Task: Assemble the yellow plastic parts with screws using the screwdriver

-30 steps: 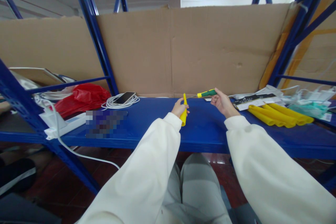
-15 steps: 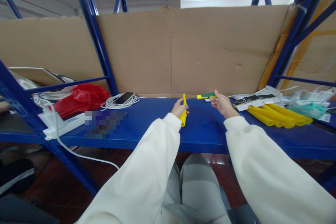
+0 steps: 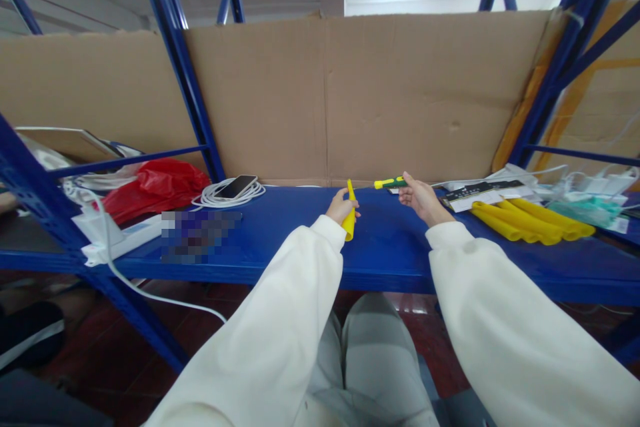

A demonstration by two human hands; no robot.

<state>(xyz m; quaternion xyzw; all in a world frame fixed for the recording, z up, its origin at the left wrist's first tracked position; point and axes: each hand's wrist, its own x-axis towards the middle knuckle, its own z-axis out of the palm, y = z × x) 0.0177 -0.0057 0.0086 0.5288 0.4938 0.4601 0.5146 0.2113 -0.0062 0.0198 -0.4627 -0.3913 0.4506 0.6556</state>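
Note:
Over the blue shelf, my left hand [image 3: 341, 207] is closed around a yellow tube-like piece [image 3: 349, 228], narrow at its upper end and wider at the lower end. My right hand [image 3: 419, 198] grips a screwdriver [image 3: 391, 183] by the rear of its green and yellow handle. Its thin shaft points left at the upper part of the yellow piece; whether the tip touches it I cannot tell. Several similar yellow pieces [image 3: 530, 220] lie to the right of my right hand, beside a black and white printed card [image 3: 483, 194].
The blue shelf [image 3: 300, 240] has cardboard [image 3: 390, 93] behind it. At left are a phone [image 3: 239, 186] on a coiled white cable [image 3: 210, 199], a red plastic bag [image 3: 155, 190] and a white power strip [image 3: 143, 232]. A greenish plastic bag [image 3: 590, 210] lies far right.
The screwdriver handle and my right hand have shifted very slightly left, and the handle has turned a little. My left hand and the yellow piece stay in place.

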